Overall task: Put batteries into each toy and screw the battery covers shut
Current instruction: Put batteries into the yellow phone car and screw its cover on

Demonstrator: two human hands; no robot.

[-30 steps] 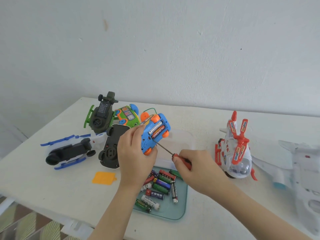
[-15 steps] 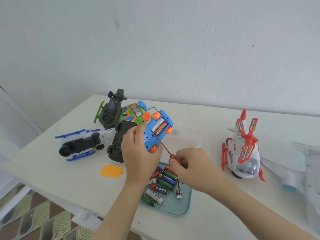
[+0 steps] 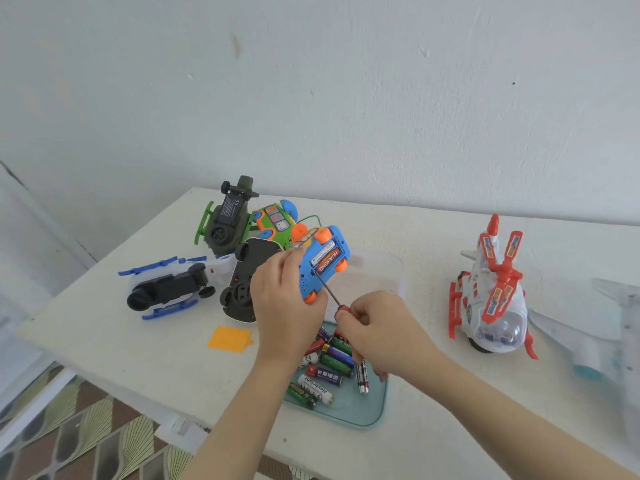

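Two batteries sit in the open bay of the blue toy car [image 3: 320, 263], which the left hand [image 3: 285, 306] clasps belly-up above the bench [image 3: 415, 244], presumably for access; the right hand [image 3: 379, 327] pinches a screwdriver [image 3: 330, 295], tip at the bay's edge.
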